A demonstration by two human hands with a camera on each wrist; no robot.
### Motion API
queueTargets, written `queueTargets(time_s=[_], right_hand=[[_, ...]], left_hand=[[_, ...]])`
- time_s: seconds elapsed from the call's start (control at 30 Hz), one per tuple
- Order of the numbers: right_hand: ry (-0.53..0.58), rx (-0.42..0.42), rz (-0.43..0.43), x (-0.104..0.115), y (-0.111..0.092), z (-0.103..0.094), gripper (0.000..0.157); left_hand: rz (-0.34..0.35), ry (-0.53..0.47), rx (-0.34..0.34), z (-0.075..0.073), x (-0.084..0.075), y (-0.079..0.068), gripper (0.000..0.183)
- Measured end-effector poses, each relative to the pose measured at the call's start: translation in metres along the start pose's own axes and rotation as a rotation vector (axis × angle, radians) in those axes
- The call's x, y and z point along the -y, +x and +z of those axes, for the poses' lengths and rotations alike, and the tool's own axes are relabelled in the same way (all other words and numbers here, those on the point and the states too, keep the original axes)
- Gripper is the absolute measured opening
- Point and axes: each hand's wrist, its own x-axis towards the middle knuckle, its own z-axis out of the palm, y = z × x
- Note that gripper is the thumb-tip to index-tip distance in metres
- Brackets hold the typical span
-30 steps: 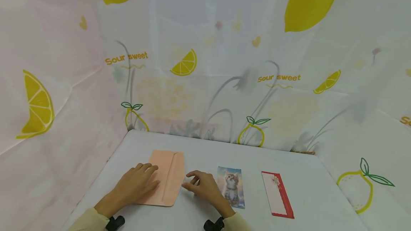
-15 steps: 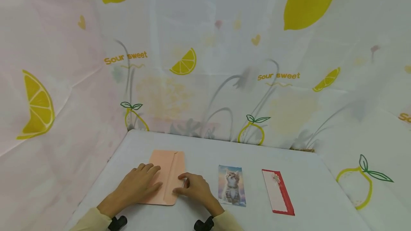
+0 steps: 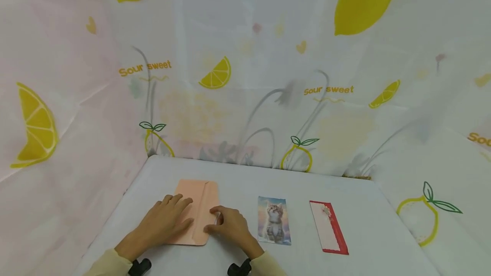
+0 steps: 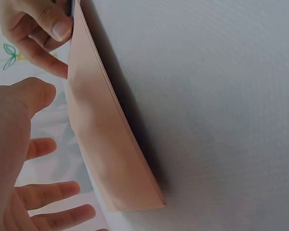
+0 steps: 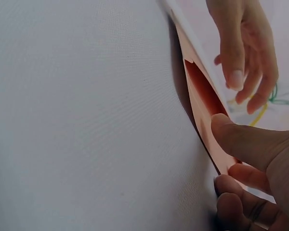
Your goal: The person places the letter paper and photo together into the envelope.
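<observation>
A peach paper envelope [image 3: 197,208] lies on the table with its long flap toward the right. My left hand [image 3: 163,218] rests over its left half, fingers extended and spread; in the left wrist view those fingers hold nothing. At the flap side, my right hand [image 3: 232,225] grips the right edge with bent index finger and thumb, the other fingers curled beneath. The right wrist view shows a gap with a darker reddish inside [image 5: 204,89] under the slightly raised flap.
Right of the envelope lies a picture card of a kitten [image 3: 274,220]. Farther right is a narrow pink card with a red border [image 3: 333,229] and a small flower. A lemon-print curtain [image 3: 245,110] hangs behind the white table [image 3: 299,186].
My right hand has moved left from beside the envelope onto its flap edge, clear of the kitten card it partly covered. My left hand has stayed on the envelope.
</observation>
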Motion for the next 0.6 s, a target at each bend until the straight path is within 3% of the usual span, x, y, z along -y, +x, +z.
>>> queueTargets(time_s=[0.17,0.47,0.6], right_hand=[[-0.034,-0.033,-0.004,0.0013,0.0026,-0.0016,0.051],[-0.048,-0.032,0.013,-0.002,0.0015,0.0028,0.051],[-0.052,-0.033,0.009,-0.0018,0.0009,0.0044,0.051]], left_hand=[[-0.007,-0.01,0.011,-0.0001,0.0008,0.0051,0.05],[-0.072,-0.03,0.154,0.0016,-0.0021,0.0042,0.054],[-0.088,-0.018,0.175,0.0017,-0.0039,0.003,0.057]])
